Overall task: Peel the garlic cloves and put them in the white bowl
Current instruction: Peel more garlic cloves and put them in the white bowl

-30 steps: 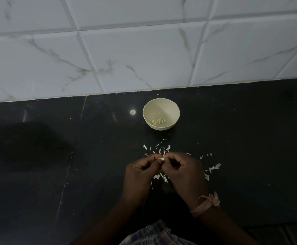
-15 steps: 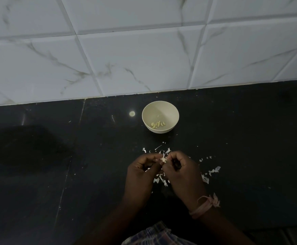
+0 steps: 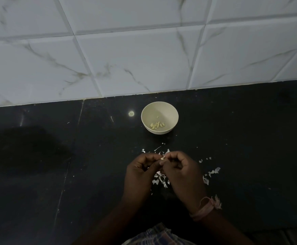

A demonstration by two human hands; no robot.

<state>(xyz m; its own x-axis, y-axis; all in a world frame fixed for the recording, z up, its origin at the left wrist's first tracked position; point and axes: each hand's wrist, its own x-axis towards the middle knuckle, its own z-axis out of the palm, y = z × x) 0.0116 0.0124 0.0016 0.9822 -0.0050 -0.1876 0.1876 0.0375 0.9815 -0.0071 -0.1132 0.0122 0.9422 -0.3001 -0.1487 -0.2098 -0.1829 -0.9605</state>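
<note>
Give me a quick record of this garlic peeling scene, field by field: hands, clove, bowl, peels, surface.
left hand: left hand pinches the garlic clove, fingers curled
right hand: right hand pinches the same clove from the other side; pink band on the wrist
garlic clove: garlic clove between the fingertips, mostly hidden, skin partly on
white bowl: white bowl beyond the hands, near the tiled wall, upright
peeled cloves: peeled cloves lying in the bowl
peels: peels scattered on the black counter around and under the hands

both hands (image 3: 162, 171) shifted slightly nearer, pale garlic clove (image 3: 162, 157) less exposed between fingers (image 3: 155, 157)
</note>
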